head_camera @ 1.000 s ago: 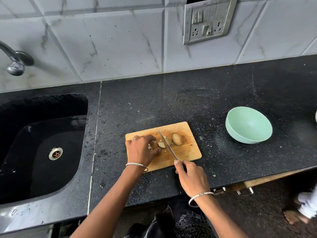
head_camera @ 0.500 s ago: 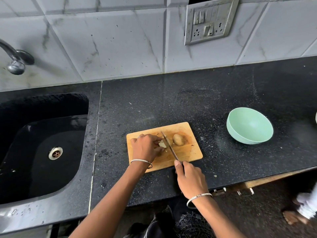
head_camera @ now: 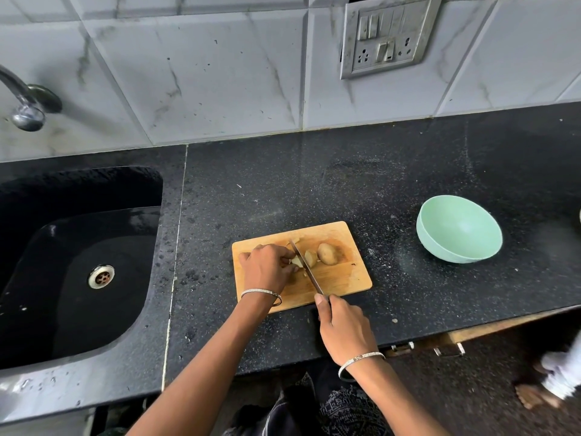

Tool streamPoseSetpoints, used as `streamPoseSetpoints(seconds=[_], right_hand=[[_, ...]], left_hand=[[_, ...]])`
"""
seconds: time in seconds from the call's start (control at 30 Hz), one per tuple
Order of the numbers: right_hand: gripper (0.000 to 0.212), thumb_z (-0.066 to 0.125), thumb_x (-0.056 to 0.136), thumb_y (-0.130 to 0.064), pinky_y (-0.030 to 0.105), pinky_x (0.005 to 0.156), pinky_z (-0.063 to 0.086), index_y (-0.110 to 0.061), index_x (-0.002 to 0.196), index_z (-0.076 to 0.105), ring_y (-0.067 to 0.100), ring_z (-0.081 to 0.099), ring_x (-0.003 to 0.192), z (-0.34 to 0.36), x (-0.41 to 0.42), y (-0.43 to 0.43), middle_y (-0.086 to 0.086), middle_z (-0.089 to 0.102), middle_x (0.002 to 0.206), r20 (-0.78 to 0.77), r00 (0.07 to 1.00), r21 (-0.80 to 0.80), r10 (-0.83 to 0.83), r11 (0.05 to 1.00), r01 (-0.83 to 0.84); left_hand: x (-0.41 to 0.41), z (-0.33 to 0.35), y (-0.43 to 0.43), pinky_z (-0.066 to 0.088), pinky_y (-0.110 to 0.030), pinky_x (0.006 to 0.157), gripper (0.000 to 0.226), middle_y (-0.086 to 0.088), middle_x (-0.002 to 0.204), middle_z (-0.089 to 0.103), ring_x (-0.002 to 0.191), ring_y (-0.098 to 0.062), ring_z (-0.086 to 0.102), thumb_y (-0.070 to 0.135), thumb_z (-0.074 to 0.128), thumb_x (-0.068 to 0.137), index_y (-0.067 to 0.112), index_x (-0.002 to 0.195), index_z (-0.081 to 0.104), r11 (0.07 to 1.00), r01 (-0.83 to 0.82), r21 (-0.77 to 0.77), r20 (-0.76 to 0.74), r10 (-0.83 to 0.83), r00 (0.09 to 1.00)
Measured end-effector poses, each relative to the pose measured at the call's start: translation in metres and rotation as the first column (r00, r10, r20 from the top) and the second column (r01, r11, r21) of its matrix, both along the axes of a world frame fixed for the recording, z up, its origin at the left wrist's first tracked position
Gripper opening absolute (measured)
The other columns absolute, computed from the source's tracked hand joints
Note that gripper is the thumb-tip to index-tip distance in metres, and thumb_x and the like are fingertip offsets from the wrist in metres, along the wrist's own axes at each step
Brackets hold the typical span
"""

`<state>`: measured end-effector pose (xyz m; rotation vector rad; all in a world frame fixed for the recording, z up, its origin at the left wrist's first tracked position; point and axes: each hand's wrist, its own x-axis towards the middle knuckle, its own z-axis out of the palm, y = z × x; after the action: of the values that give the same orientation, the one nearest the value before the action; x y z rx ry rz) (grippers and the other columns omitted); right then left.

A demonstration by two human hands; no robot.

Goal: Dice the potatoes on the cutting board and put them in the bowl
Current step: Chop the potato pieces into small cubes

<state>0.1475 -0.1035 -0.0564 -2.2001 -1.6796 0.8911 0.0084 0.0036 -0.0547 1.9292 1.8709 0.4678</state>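
Gripping slim steel knife in right hand: fingers wrapped round handle, index finger laid along top. Handle itself hidden in the fist.

Pinning pale cut potato piece with left hand, fingers curled down over it, tips just beside the blade. Thin metal bangle on left wrist, another on the right.

Blade running diagonally, heel at near-right, tip toward far-left edge of rectangular wooden cutting board. Edge set down between the pinned piece and a brown-skinned half. Larger brown-skinned potato chunk just right of that, apparently not yet cut small.

Key relation: all potato lying on far half of board, straight ahead of the left hand, left of and beyond the right. Long axis of the row roughly left-right, so blade crossing it at an angle. Round mint-green bowl well apart to the right on black speckled stone counter, nearer the right hand. Nothing visible inside. Judging transfer as a rightward carry, likely some way off.

Hard to make out: number of finished dice under left fingers, and whether the edge has reached the wood. Black sink to the left. Pale object at right frame edge cut off.
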Motion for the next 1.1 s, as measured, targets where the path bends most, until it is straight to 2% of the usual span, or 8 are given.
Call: streamPoseSetpoints(seconds=[0.17, 0.3, 0.6, 0.77, 0.97, 1.1], right_hand=[[0.043, 0.023, 0.101, -0.052, 0.04, 0.069, 0.044, -0.023, 0.098, 0.054, 0.035, 0.062, 0.094, 0.004, -0.003, 0.001, 0.008, 0.064, 0.096, 0.014, 1.0, -0.006, 0.009, 1.0, -0.009], [0.043, 0.024, 0.103, -0.048, 0.036, 0.065, 0.041, -0.019, 0.105, 0.056, 0.034, 0.064, 0.095, 0.01, -0.007, 0.004, 0.008, 0.066, 0.1, 0.073, 0.997, 0.001, 0.024, 1.0, -0.024], [0.04, 0.027, 0.104, -0.044, 0.036, 0.064, 0.039, -0.015, 0.11, 0.053, 0.036, 0.064, 0.101, 0.006, -0.02, 0.013, 0.01, 0.066, 0.107, 0.238, 0.971, -0.017, 0.038, 0.999, -0.035], [0.045, 0.026, 0.103, -0.047, 0.036, 0.071, 0.038, -0.017, 0.111, 0.059, 0.035, 0.061, 0.104, 0.014, -0.005, 0.008, 0.01, 0.064, 0.11, 0.075, 0.997, -0.08, 0.001, 0.997, 0.005], [0.049, 0.019, 0.102, -0.051, 0.038, 0.07, 0.04, -0.021, 0.104, 0.058, 0.034, 0.061, 0.098, 0.018, -0.004, -0.006, 0.009, 0.065, 0.102, 0.064, 0.998, 0.017, -0.011, 1.0, 0.01], [0.046, 0.022, 0.102, -0.049, 0.036, 0.068, 0.039, -0.019, 0.104, 0.056, 0.034, 0.061, 0.098, 0.02, -0.011, -0.004, 0.01, 0.063, 0.102, 0.06, 0.998, 0.009, -0.003, 1.0, 0.002]], left_hand=[[0.0, 0.0, 0.003, 0.026, -0.033, 0.079, 0.02, 0.011, 0.089, 0.072, 0.092, -0.012, 0.063, 0.033, 0.078, 0.074, 0.031, 0.093, 0.074, 0.999, -0.016, -0.051, 0.054, 0.019, 0.998], [0.001, 0.001, 0.003, 0.023, -0.033, 0.079, 0.015, 0.009, 0.087, 0.073, 0.09, -0.013, 0.063, 0.028, 0.078, 0.074, 0.028, 0.089, 0.075, 0.997, -0.038, -0.068, 0.061, 0.043, 0.997], [0.0, 0.001, 0.001, 0.033, -0.036, 0.09, 0.018, 0.008, 0.081, 0.073, 0.086, -0.012, 0.064, 0.03, 0.08, 0.071, 0.029, 0.088, 0.075, 0.994, -0.07, -0.08, 0.104, 0.078, 0.991], [-0.001, 0.002, -0.001, 0.033, -0.036, 0.087, 0.018, 0.01, 0.081, 0.072, 0.088, -0.01, 0.065, 0.032, 0.08, 0.072, 0.032, 0.089, 0.074, 0.995, -0.059, -0.081, 0.117, 0.069, 0.991], [-0.002, 0.005, -0.005, 0.023, -0.032, 0.08, 0.022, 0.011, 0.085, 0.074, 0.093, -0.008, 0.065, 0.03, 0.08, 0.073, 0.031, 0.094, 0.073, 0.994, -0.082, -0.075, 0.117, 0.09, 0.989], [-0.002, 0.006, -0.006, 0.026, -0.034, 0.085, 0.018, 0.011, 0.085, 0.074, 0.094, -0.009, 0.065, 0.029, 0.077, 0.076, 0.03, 0.093, 0.074, 0.994, -0.093, -0.064, 0.07, 0.098, 0.993]])
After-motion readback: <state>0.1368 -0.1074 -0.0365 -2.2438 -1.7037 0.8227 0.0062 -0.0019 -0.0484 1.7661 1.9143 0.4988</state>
